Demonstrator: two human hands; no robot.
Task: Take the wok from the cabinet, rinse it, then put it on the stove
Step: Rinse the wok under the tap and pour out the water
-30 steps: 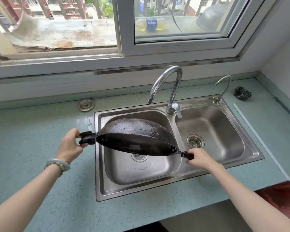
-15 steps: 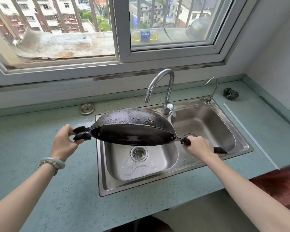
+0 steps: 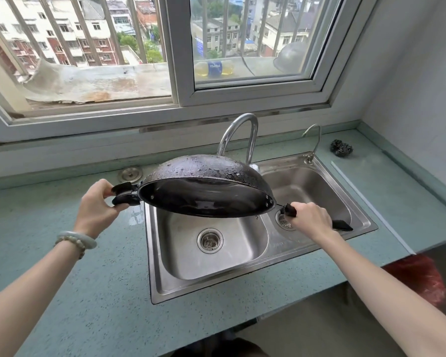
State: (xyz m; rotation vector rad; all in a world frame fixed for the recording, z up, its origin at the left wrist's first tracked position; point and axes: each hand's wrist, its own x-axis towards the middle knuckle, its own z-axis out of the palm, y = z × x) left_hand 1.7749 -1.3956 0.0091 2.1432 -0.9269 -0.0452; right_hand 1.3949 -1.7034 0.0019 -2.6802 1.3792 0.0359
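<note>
The black wok [image 3: 204, 181] hangs upside down and tilted over the left basin of the steel double sink [image 3: 216, 276], its wet outer side facing up and its dark inside toward me. My left hand [image 3: 97, 207] grips the short loop handle at the wok's left. My right hand [image 3: 310, 221] is wrapped around the long black handle at its right, whose tip sticks out past my fist. No stove or cabinet is in view.
The curved tap [image 3: 242, 135] stands right behind the wok, a thin second spout [image 3: 313, 140] farther right. A steel scourer [image 3: 341, 148] lies on the green counter [image 3: 62, 292] at back right. A round metal plug [image 3: 130, 174] sits left of the sink. A red bag [image 3: 417, 276] is below right.
The wok has risen higher above the left basin and tilted more, showing more of its inside. Both hands came up with it. My view lifted toward the window.
</note>
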